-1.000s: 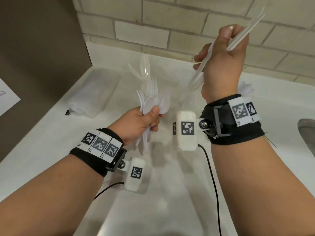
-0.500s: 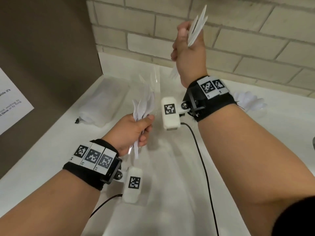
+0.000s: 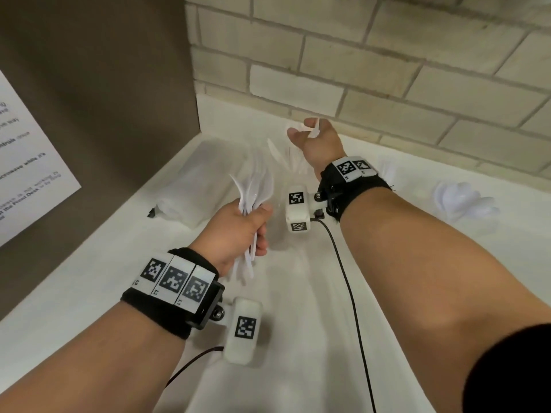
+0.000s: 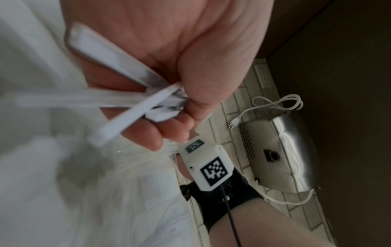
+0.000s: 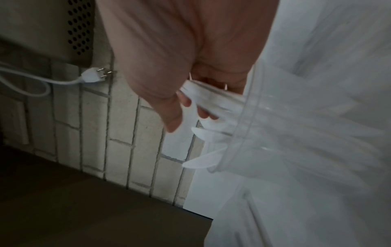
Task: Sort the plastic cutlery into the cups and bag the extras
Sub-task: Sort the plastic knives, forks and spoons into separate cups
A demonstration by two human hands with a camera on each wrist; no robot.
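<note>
Right hand (image 3: 317, 141) pinching knives (image 5: 203, 103), handles up, blades angled down into clear cup (image 5: 249, 133) directly below; left hand (image 3: 238, 231) clutching mixed cutlery bundle (image 3: 253, 189) upright, nearer the body

A white paper sheet (image 3: 26, 162) was fixed on the brown panel (image 3: 104, 84) at the left. Its black print was cut by the frame edge and mostly blurred. Only pieces could be read: "microwave while it's" on one line and "the Front Desk" lower down. The square black-and-white code markers on the wrist bands (image 3: 174, 278) carried no readable words.
</note>
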